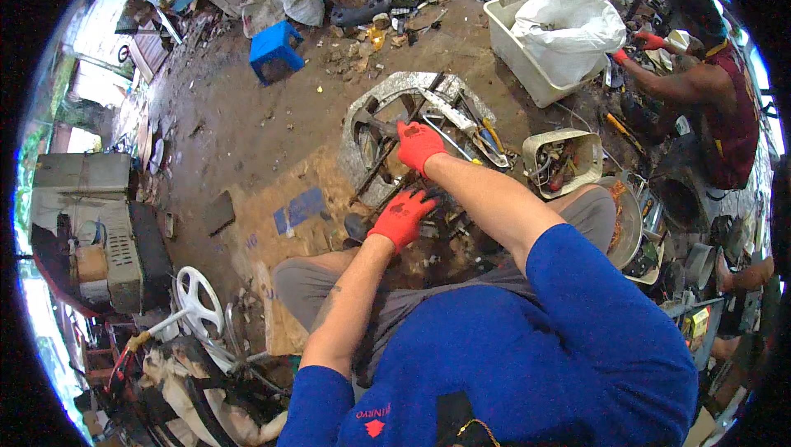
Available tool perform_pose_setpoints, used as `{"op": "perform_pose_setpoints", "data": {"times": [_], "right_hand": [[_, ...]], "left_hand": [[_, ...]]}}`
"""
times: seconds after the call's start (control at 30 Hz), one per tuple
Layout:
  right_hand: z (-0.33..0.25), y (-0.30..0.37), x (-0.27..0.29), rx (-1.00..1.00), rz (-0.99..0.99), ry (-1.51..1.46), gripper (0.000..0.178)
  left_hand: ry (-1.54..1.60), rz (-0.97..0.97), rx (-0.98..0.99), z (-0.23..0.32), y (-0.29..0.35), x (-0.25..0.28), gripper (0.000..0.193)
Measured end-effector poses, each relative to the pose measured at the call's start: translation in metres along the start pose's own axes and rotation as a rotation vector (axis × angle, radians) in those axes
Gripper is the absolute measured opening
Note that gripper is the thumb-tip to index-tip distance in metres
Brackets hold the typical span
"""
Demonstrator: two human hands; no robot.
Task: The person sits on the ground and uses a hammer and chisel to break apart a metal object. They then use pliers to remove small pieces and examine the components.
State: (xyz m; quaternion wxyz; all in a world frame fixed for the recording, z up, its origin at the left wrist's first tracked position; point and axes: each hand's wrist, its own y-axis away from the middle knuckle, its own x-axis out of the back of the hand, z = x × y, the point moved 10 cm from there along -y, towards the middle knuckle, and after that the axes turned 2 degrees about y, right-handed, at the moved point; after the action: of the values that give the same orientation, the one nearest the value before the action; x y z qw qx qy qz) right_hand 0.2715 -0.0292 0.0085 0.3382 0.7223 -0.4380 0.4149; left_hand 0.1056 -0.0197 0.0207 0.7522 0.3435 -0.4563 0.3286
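Note:
My right hand [418, 149], in a red glove, is closed around what looks like a dark hammer [377, 124], which points left. It is above a grey-white, many-sided metal frame [354, 153] lying on the ground before me. My left hand [399, 220], also in a red glove, is lower and nearer to me, with its fingers partly stretched out and apart. Dark scrap pieces [445, 237] lie beside its fingertips; whether it touches them is hard to see. Several long tools, one with a yellow handle [493, 135], rest across the right side of the frame.
A blue stool [277, 50] stands far left. At right are a square bin of scrap [534, 150], a metal basin [630, 220] and a white tub [512, 43] holding a white sack [568, 23]. Another person [729, 109] in red gloves works there. A plywood board [276, 282] lies at my left.

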Motion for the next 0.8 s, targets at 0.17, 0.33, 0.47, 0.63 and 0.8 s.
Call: {"op": "perform_pose_setpoints", "data": {"times": [0.17,0.33,0.47,0.63,0.8], "right_hand": [[0.007,-0.001,-0.020,0.097,0.086,0.180,0.046],[0.006,0.020,0.025,0.144,0.268,0.186,0.039],[0.081,0.049,0.085,-0.028,0.303,0.307,0.034],[0.100,0.072,0.064,0.001,0.223,0.472,0.041],[0.104,0.060,0.060,-0.016,0.169,0.478,0.041]], "left_hand": [[0.074,0.013,-0.001,-0.009,-0.010,-0.016,0.073],[0.188,-0.008,0.088,-0.008,0.000,-0.006,0.079],[0.330,0.139,0.179,-0.013,0.008,0.001,0.077],[0.338,0.192,0.268,-0.037,0.016,-0.020,0.082],[0.368,0.274,0.387,-0.041,0.016,-0.018,0.073]]}}
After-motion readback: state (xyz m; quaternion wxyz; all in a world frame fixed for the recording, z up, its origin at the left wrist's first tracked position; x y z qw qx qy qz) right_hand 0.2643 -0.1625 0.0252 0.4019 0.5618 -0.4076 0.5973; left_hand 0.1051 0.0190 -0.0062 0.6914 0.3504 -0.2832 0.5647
